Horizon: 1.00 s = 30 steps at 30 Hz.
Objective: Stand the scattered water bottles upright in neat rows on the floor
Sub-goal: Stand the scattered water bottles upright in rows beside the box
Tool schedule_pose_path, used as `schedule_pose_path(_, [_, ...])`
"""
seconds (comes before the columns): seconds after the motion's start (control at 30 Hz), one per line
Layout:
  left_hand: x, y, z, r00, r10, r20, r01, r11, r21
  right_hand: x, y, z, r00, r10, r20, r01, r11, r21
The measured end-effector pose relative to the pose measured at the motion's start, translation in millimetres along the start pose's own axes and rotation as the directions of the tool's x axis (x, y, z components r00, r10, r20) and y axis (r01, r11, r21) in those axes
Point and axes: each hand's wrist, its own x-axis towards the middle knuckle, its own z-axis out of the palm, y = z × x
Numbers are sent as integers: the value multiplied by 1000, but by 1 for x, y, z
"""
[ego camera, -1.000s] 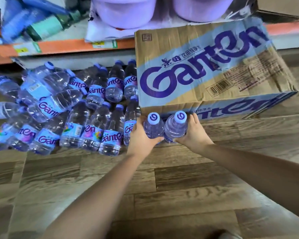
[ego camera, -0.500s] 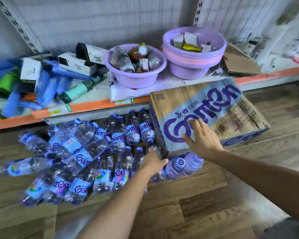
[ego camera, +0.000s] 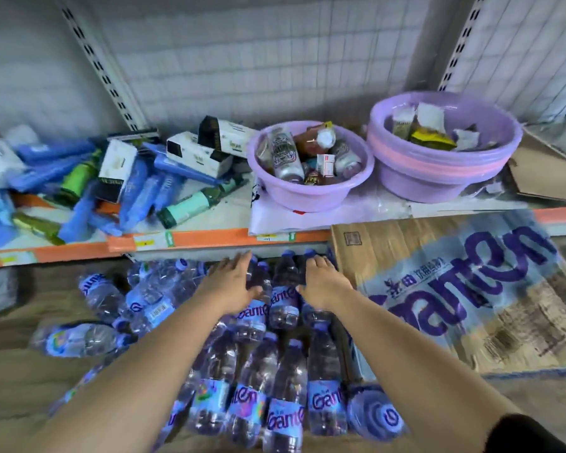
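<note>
Left grip: the left hand [ego camera: 232,284] is spread wide, fingers straight and thumb out, holding nothing. It hangs over the left end of the far row [ego camera: 285,308]; I cannot tell if it touches.
Right grip: the right hand [ego camera: 321,277] sits on the right end of that row with its fingers bent down over the caps. Whether they hold a bottle I cannot tell.
Far row: purple-capped water bottles packed side by side, caps up, just near of the shelf [ego camera: 209,238] edge.
Near row: the near row [ego camera: 288,416] is more bottles, shoulder to shoulder, directly near of the far row and under both forearms.
End bottle: the end bottle [ego camera: 378,416] stands upright at the right end of the near row. Its cap is seen from above, just beside the near corner of the box [ego camera: 455,289].
Heap: left of the rows, the heap [ego camera: 154,302] is bottles lying on their sides across one another.
Lone bottle: the lone bottle [ego camera: 79,340] lies flat on its side, left and near of the heap.
Box: a brown and blue carton, right of the rows and close against them.
Floor: the floor [ego camera: 10,380] is wood-look planks and carries all the bottles and the box.
Shelf: low and orange-edged, far of everything on the floor.
Packs: blue and green packs [ego camera: 138,188] are jumbled on the left of the shelf.
Left basin: the left basin [ego camera: 307,204] is lilac and part-filled, in the middle of the shelf.
Right basin: the right basin [ego camera: 422,181] is lilac with a pink band, part-filled, right of the first.
</note>
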Motion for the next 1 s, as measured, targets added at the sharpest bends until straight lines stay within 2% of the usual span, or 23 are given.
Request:
schedule_pose_path(0.07, [22, -3, 4, 999, 29, -41, -25, 995, 98, 24, 6, 7, 1000, 19, -18, -19, 1000, -25])
schedule_pose_path(0.17, [57, -11, 24, 997, 42, -60, -33, 989, 146, 56, 4, 23, 998, -5, -64, -3, 992, -126])
schedule_pose_path(0.3, [93, -22, 56, 998, 60, -12, -58, 989, 136, 87, -14, 43, 998, 17, -58, -26, 988, -149])
schedule_pose_path(0.47, [126, -21, 86, 978, 199, -56, -190, 973, 134, 95, -24, 75, 955, 49, -294, -88, 989, -122])
schedule_pose_path(0.57, [143, -16, 102, 972, 230, -45, -227, 971, 71, 109, -13, 86, 960, 96, -262, -143, 976, -166])
schedule_pose_path(0.67, [163, -8, 110, 986, 162, 34, -159, 984, -77, 133, -2, 82, 965, 214, -150, -242, 948, -208])
schedule_pose_path(0.77, [180, 2, 110, 998, 64, -12, -65, 979, -195, 150, -2, 76, 932, 362, -32, -363, 921, -140])
schedule_pose_path(0.83, [189, 8, 109, 1000, -12, -20, 8, 984, -180, 157, -1, 70, 917, 398, -33, -399, 913, -81])
schedule_pose_path(0.93, [197, 9, 112, 990, -133, 42, 139, 974, -181, 158, 3, 63, 903, 428, -42, -426, 903, 45])
schedule_pose_path(1.0, [196, 7, 112, 984, -158, 76, 171, 962, -214, 158, 6, 69, 898, 439, -25, -431, 890, 147])
